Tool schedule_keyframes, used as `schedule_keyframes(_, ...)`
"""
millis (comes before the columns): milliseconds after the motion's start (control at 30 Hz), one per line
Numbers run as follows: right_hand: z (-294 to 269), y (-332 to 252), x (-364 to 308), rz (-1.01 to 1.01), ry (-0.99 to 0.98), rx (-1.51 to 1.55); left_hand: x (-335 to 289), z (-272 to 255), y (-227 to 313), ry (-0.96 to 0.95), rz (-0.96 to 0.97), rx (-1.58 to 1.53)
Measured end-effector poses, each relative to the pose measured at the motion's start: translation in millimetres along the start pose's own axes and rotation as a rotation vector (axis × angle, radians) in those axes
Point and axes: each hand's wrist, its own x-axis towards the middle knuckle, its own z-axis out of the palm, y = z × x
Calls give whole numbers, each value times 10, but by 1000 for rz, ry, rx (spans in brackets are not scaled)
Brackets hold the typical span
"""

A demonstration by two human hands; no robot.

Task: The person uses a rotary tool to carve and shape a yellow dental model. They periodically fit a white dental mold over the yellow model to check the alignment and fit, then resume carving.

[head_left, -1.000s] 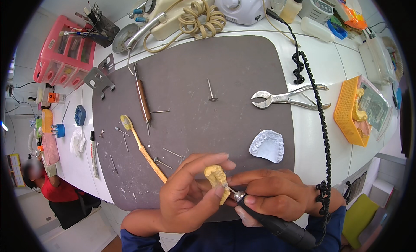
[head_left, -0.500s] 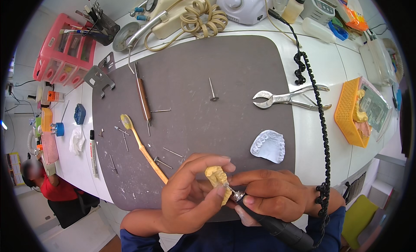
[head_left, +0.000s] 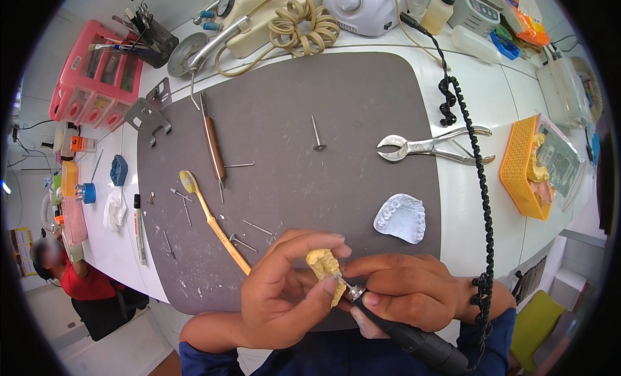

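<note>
Between the thumb and fingers of my left hand (head_left: 284,295) is a small yellow dental cast (head_left: 322,263), held above the near edge of the grey mat (head_left: 278,104). My right hand (head_left: 407,289) is wrapped round a black rotary handpiece (head_left: 414,340). Its metal nose points left, and the thin bit meets the cast near my left thumb; the exact contact is partly hidden by fingers. A white plaster dental cast (head_left: 400,219) lies on the mat beyond my right hand. To the left, a toothbrush (head_left: 210,217) with a yellow handle reaches toward my left hand.
Metal pliers (head_left: 433,146) lie at the mat's right edge, crossed by the handpiece's coiled black cord (head_left: 479,182). Several burs, one a disc-tipped bur (head_left: 318,133), and a wooden-handled knife (head_left: 212,146) are on the mat. A yellow basket (head_left: 517,169) stands right; a person (head_left: 81,272) sits far left.
</note>
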Motion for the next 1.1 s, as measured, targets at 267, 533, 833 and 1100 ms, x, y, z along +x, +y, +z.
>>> schedule_keyframes(267, -6, 5, 5, -7, -7, -1, -1, -10, -4, -9, 11, 19)
schedule_keyframes(533, 9, 10, 4, -11, 5, -3, -6, -13, -14, -2, 8, 27)
schedule_keyframes(833, 21, 6, 6, -7, 27, -7, -3, -6, -18, -1, 17, 16)
schedule_keyframes(1100, 7, 17, -40, 18, 26, 61, -15, 8, -20, 6, 31, 6)
